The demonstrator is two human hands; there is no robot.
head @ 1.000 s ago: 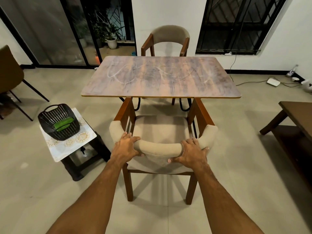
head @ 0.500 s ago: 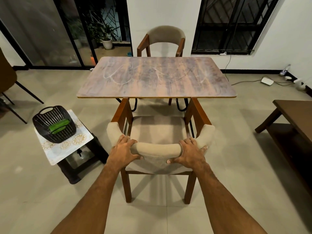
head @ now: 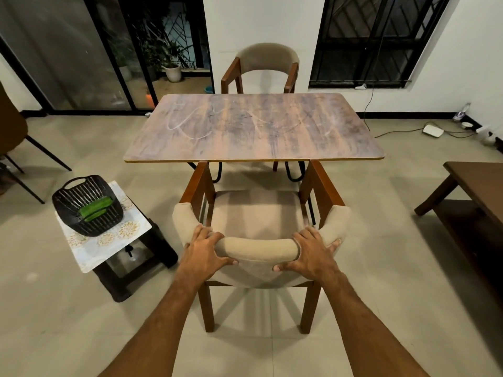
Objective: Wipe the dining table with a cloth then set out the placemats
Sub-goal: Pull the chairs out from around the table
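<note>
The dining table (head: 253, 129) has a wood-grained top, matt and smeared with pale streaks. The near chair (head: 258, 248) has soft beige cloth padding on a smooth brown wood frame. On the left, the basket (head: 81, 194) is black slatted plastic.

One table (head: 253, 126), two padded chairs (head: 258, 250) (head: 268, 57), one basket (head: 81, 191), one stool (head: 114, 287), two hands (head: 202, 250) (head: 313, 253).

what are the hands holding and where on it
The near chair, by its padded backrest: left hand on its left part, right hand on its right.
</note>
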